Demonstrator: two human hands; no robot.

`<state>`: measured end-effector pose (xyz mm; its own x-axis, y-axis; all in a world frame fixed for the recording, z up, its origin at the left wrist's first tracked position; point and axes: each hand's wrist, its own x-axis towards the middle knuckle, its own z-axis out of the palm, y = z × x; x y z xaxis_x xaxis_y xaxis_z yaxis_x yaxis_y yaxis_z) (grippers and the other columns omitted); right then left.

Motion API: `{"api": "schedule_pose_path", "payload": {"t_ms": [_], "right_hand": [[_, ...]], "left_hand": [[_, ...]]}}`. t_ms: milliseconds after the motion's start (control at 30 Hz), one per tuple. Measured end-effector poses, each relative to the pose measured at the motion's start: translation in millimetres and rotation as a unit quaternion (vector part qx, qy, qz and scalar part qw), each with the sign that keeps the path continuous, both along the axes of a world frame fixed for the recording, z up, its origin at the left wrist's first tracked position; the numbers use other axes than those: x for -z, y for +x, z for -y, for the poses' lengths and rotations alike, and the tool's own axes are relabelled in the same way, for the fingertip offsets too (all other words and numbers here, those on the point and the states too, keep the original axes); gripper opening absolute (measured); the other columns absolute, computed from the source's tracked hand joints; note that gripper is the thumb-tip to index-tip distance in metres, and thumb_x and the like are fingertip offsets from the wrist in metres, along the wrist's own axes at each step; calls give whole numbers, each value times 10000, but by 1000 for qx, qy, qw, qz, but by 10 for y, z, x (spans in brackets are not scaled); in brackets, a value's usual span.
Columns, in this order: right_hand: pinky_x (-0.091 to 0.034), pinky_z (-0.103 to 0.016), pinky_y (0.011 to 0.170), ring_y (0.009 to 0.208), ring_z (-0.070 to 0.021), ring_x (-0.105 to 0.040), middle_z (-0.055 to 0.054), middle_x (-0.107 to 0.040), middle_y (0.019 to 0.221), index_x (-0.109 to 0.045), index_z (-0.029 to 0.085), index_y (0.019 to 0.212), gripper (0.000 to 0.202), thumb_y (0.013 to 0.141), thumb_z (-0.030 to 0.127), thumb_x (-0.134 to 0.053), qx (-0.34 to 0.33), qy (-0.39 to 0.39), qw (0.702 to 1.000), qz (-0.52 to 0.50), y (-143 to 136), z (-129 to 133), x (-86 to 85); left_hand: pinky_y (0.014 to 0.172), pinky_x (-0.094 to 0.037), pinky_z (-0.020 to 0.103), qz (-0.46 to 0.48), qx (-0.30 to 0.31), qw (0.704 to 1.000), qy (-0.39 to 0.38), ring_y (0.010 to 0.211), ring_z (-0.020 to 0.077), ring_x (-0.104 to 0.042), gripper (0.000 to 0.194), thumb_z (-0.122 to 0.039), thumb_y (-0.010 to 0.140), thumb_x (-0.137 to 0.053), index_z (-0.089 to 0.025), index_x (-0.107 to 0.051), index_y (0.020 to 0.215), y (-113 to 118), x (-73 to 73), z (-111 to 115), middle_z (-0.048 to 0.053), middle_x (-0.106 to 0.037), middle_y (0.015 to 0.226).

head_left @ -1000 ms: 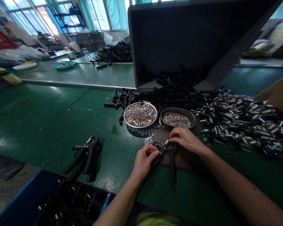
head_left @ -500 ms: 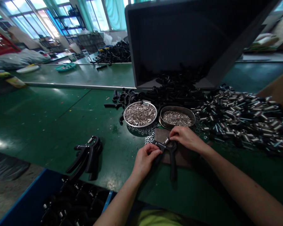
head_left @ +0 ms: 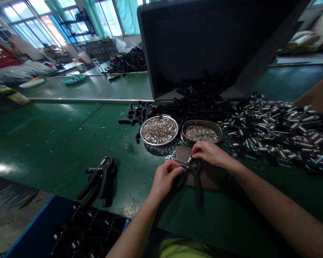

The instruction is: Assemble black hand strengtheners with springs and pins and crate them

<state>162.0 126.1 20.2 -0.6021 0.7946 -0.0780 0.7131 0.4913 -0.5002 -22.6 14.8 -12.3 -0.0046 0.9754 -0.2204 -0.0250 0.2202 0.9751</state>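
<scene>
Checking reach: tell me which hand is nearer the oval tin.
Right: the right hand is just in front of the oval tin; the left hand is farther off, front-left of it.

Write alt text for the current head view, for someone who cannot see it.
A person's left hand holds a black handled piece while the right hand touches its metal spring over a brown pad on a green table. Beyond sit a round dish and an oval tin of small metal parts, with a blue crate at lower left.
</scene>
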Motion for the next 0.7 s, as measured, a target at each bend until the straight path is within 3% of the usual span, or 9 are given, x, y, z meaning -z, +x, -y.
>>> {"api": "schedule_pose_path", "payload": {"t_ms": [267, 533, 700], "right_hand": [[-382, -258, 628, 715, -175, -596, -25, -660, 722, -682, 181, 704, 33, 710, 170, -651, -14, -4, 1000, 12, -46, -20, -73], [-407, -248, 659, 724, -154, -595, -14, -658, 759, -678, 185, 710, 38, 719, 197, -643, -3, -18, 998, -58, 23, -29, 50], [-409, -247, 664, 729, -153, -600, -13, -665, 758, -677, 185, 711, 40, 720, 208, -646, -8, -23, 999, -47, 15, -27, 59]], "left_hand": [[591, -404, 207, 7, 7, 1000, 1, 648, 123, -594, 122, -276, 738, -652, -161, -625, 770, 3, -27, -41, 17, -696, 749], [604, -412, 208, 12, 4, 1000, 0, 655, 123, -594, 134, -280, 739, -656, -155, -623, 774, 2, 0, -60, 26, -698, 757], [576, -394, 201, 18, 7, 1000, -7, 629, 113, -579, 145, -291, 738, -659, -157, -621, 779, -4, 47, -60, 21, -693, 751]]}}
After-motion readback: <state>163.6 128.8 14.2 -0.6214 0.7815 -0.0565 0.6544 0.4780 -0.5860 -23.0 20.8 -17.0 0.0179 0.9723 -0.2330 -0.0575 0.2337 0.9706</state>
